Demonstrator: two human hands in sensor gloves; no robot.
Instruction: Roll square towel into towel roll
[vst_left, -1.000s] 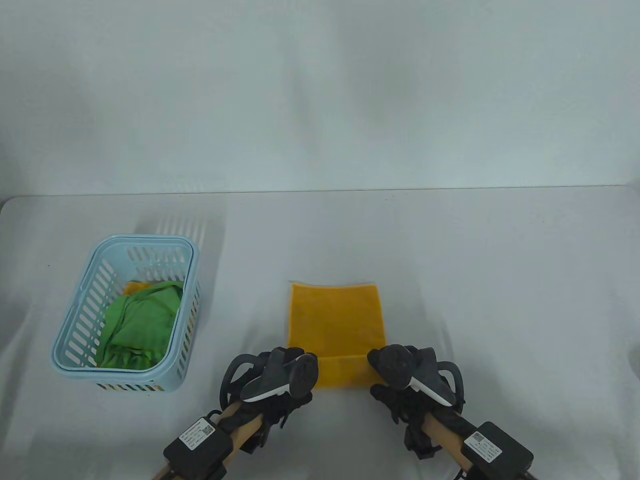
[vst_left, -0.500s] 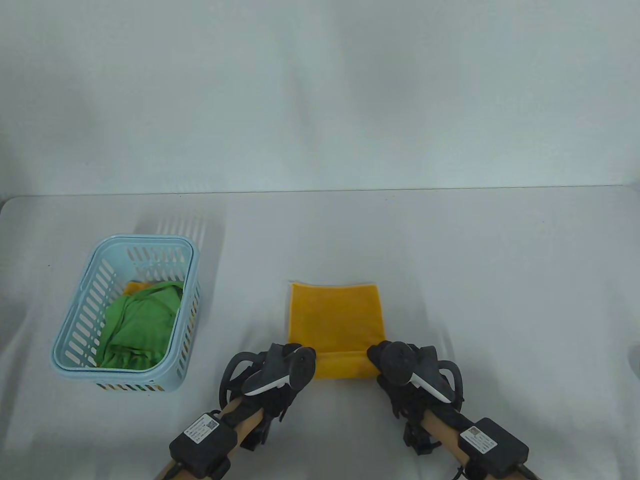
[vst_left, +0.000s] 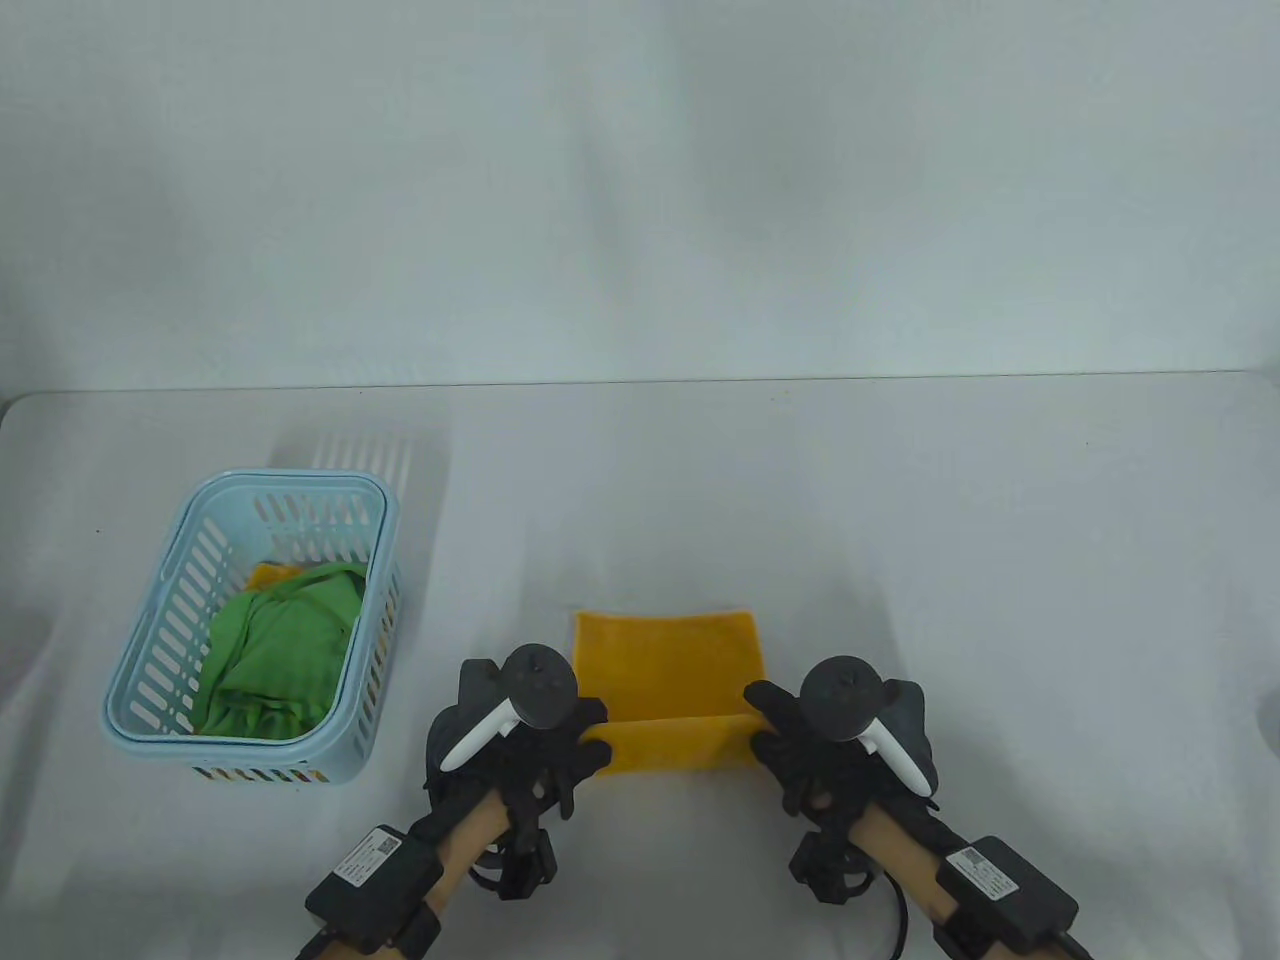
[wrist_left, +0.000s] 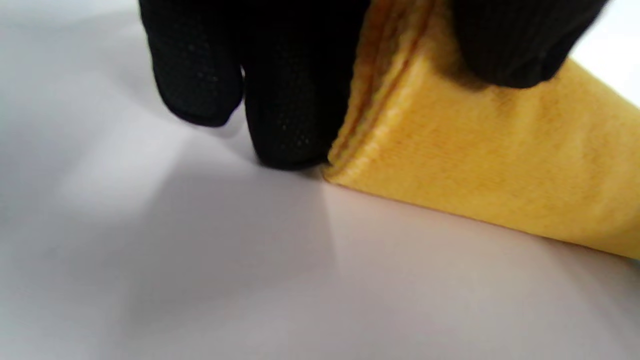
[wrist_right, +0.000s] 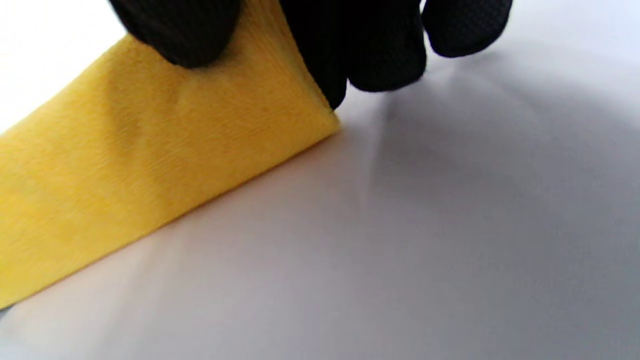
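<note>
Leftmost, a light-blue slotted basket (vst_left: 150, 690) holds green cloth (vst_left: 275, 650) on the white table (vst_left: 1000, 550). Nearer the middle, the left hand (vst_left: 525, 745) pinches the left end of the yellow towel's (vst_left: 665, 660) folded near edge, thumb on top, fingers (wrist_left: 290, 115) beside the hem. At the other end, the right hand (vst_left: 820, 745) pinches likewise. Between them the fold stands raised, the far part lying flat.

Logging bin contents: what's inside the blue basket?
Inside the light blue slotted basket lies a crumpled green cloth, with a corner of an orange cloth at its far end. Whatever lies beneath the green cloth is covered.
</note>
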